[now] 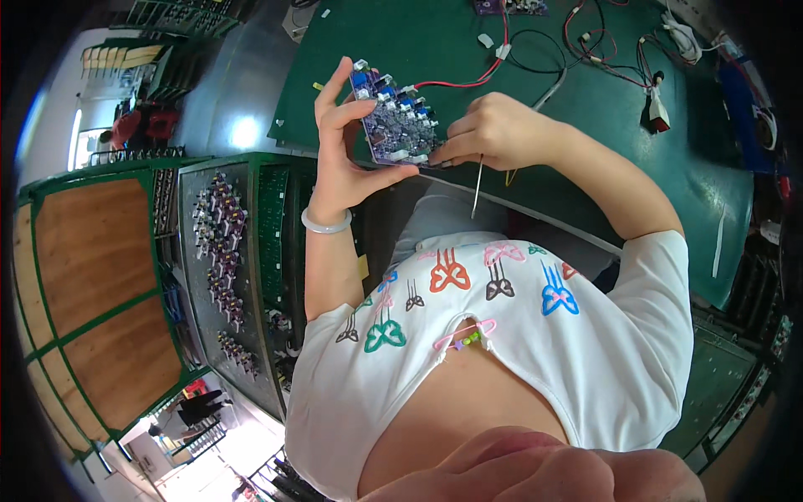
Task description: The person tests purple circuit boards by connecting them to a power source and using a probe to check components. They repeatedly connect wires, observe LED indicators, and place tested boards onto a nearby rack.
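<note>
A purple circuit board (403, 125), crowded with white and blue connectors, is held up tilted over the near edge of the green table. My left hand (339, 138) grips it along its left side, thumb underneath and fingers at the upper left. At the board's lower right corner, the fingers of my right hand (489, 134) are pinched together; what lies between them is hidden. A thin pale rod (478, 191) sticks out below that hand, and a short yellow wire (509, 177) shows beside it. Red and black wires (456, 84) run to the board's upper edge.
Loose cables (598, 58) and a white plug-like block (658, 109) lie on the green table (585, 117). Another circuit board (512, 7) is at the far edge. To the left, a grey-topped bench (251, 251) carries rows of many boards.
</note>
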{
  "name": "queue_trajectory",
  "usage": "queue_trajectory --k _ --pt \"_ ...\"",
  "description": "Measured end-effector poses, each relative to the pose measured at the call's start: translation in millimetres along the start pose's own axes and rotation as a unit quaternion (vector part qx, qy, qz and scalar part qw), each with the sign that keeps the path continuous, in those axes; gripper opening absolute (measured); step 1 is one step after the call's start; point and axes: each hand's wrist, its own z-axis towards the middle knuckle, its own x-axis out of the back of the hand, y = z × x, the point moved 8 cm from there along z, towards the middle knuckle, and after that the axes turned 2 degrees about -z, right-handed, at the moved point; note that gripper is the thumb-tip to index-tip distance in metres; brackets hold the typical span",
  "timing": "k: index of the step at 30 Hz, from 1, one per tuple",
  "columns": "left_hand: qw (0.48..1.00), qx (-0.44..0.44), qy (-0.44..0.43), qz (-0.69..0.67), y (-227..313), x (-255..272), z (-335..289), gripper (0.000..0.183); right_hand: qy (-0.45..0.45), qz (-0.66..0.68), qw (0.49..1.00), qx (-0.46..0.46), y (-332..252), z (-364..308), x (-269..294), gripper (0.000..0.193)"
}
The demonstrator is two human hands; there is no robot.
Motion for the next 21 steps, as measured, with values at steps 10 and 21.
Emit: queue_trajectory --k 10,21 --pt "0.998 -0.018 0.009 -0.062 -10 1 -2 0.095 0.134 0.019 0.991 0.001 -13 10 38 0.02" --pt "0.998 -0.026 0.013 -0.051 -13 1 -3 0.095 0.103 -0.102 0.989 -0.015 -27 14 26 0.015"
